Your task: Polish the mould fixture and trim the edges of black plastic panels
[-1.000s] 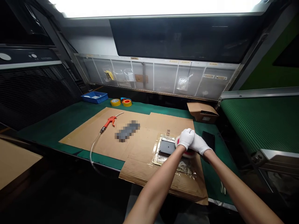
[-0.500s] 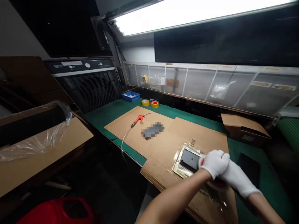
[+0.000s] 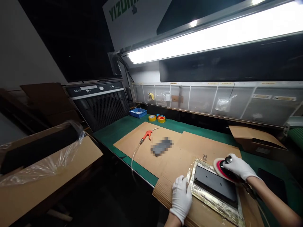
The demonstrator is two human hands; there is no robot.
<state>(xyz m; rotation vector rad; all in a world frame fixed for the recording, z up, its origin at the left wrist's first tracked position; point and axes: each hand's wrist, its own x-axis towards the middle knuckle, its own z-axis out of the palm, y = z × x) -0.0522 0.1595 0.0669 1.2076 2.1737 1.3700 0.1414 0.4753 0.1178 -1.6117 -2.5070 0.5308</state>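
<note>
Head view: right hand (image 3: 239, 168) grips the polisher (image 3: 220, 166) just off the black plate's (image 3: 216, 186) two o'clock corner; left hand (image 3: 181, 198) lies open, flat, at eight o'clock.

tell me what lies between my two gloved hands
Head view: a flat black panel on a shiny film sheet lies between the left hand and the right hand, which grips a round pad.
</note>
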